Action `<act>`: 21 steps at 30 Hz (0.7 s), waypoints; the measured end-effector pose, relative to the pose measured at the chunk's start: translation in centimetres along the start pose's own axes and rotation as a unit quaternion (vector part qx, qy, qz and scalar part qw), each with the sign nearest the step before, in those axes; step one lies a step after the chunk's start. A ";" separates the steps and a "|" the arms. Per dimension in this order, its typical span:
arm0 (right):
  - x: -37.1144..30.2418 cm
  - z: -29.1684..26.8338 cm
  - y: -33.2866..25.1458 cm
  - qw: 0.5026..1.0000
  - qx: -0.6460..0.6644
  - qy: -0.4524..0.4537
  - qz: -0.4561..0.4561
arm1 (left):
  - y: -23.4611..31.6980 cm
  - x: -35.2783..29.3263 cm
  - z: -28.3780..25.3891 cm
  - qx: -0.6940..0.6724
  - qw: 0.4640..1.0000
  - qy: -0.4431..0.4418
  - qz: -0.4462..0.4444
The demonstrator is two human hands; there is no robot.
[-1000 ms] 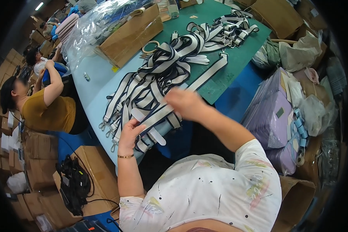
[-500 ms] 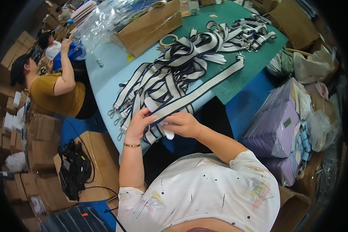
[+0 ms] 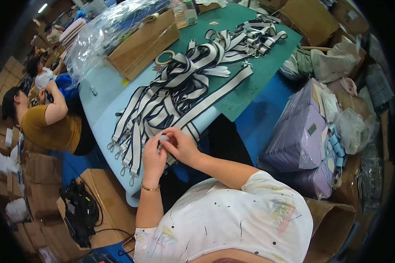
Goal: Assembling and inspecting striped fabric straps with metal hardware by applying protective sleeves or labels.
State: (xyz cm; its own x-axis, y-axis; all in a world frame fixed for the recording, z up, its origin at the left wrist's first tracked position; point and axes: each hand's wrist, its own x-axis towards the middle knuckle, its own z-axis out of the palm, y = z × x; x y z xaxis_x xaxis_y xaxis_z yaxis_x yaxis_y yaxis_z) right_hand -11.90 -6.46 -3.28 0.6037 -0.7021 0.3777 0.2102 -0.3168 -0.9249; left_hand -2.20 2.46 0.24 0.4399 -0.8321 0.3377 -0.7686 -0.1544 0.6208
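Note:
My left hand (image 3: 154, 158) and my right hand (image 3: 183, 148) meet at the near edge of the table. Their fingers are closed around a small white strip (image 3: 163, 137), bent between the fingertips; most of it is hidden. A long white webbing strap with dark navy edges (image 3: 217, 95) runs from a metal buckle on the green surface down to my hands, where its near end is covered. Just beyond lies a tangled heap of such straps (image 3: 180, 83). Metal snap hooks (image 3: 123, 170) hang at the table's near left edge.
A long cardboard box (image 3: 142, 44) and clear plastic wrap (image 3: 105, 39) stand on the light blue part of the table (image 3: 96, 109). Wrapped purple bundles (image 3: 294, 136) are stacked at the right. At the left, a person in a mustard shirt (image 3: 50, 127) works. Black cables (image 3: 79, 210) lie on cardboard.
My hands have drawn together, and the white strip, earlier long and flat beside the strap, is now bent between my fingers. The view has shifted, moving the table leftward in the picture.

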 end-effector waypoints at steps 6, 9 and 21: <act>-0.2 0.5 0.9 0.998 0.014 0.060 0.019 | -2.6 -0.7 1.1 -0.127 0.988 -0.009 -0.082; -0.4 0.4 1.2 0.999 -0.031 0.023 -0.012 | -3.0 -0.8 1.2 -0.140 0.987 -0.015 -0.072; 0.1 0.4 0.9 0.996 -0.063 0.041 -0.056 | -4.2 -0.9 1.8 -0.164 0.985 -0.015 -0.050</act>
State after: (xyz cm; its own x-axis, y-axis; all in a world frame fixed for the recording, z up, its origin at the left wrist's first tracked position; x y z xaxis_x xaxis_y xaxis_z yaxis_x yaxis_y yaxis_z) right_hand -11.33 -6.60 -4.11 0.5158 -0.7064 0.4848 0.1717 -0.4692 -0.8663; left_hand -0.17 2.89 -3.90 0.4885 -0.8373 0.2453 -0.5281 -0.0600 0.8470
